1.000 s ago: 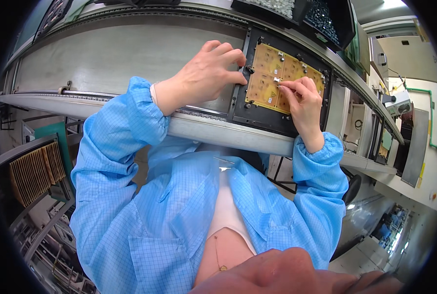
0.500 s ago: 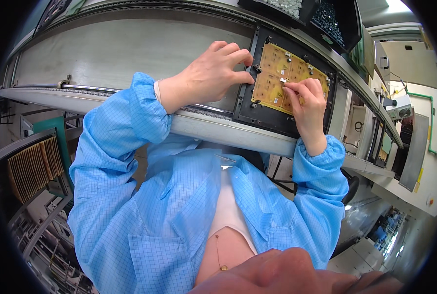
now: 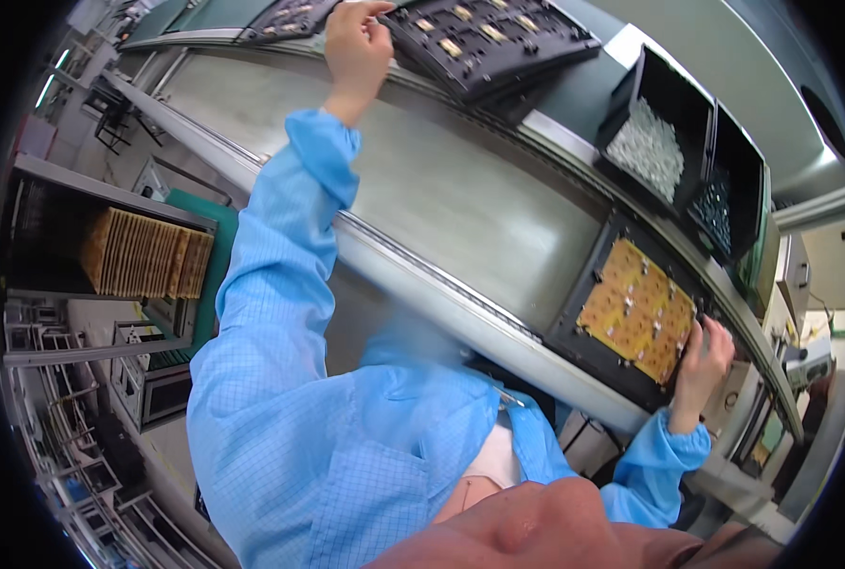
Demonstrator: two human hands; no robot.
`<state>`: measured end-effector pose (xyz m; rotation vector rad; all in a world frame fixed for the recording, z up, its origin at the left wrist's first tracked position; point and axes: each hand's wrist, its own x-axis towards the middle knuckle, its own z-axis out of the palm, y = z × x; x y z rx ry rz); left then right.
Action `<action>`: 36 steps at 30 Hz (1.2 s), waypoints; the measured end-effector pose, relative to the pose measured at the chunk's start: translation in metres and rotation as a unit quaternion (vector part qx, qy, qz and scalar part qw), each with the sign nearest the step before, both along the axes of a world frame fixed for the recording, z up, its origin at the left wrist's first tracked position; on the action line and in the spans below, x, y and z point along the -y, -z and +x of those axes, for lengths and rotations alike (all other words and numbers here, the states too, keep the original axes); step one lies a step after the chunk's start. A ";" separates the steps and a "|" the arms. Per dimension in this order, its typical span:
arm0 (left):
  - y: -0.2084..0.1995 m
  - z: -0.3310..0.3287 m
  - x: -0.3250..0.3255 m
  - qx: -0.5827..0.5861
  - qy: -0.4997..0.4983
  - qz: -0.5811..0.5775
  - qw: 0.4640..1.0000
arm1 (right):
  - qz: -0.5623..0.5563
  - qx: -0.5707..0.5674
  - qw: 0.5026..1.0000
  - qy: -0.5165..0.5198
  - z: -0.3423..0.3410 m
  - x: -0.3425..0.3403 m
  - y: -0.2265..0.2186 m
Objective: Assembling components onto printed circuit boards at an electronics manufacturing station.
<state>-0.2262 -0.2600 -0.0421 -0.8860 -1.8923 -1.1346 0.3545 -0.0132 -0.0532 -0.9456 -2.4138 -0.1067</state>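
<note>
My left hand is stretched far out to the upper left, its fingers closed on the corner of a black carrier tray with small light-coloured inserts. That tray sits at an angle over another dark tray behind the conveyor. On the conveyor's right end lies a second black carrier tray, which bears a panel of yellow circuit boards with several small white parts. My right hand rests at this tray's right edge, fingers slightly apart, and nothing shows in them.
Behind the conveyor stand a black bin of clear small parts and a black bin of dark blue parts. Another black tray lies at the far left. A rack of upright yellow boards stands on the left.
My left hand has left the board tray's left edge and reached out to the black tray at the upper left. My right hand has shifted from the boards to the tray's right edge. The view has turned.
</note>
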 end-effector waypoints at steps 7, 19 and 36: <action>0.042 -0.132 -0.014 0.235 -0.217 -0.313 0.894 | -0.250 -0.036 0.956 0.151 0.064 -0.039 0.058; -0.019 -0.171 0.020 0.054 -0.252 -0.404 0.878 | -0.359 -0.077 0.925 0.101 0.008 0.013 0.041; -0.120 0.150 -0.023 0.346 0.485 -0.171 0.785 | -0.400 -0.315 0.795 -0.330 -0.114 0.017 -0.080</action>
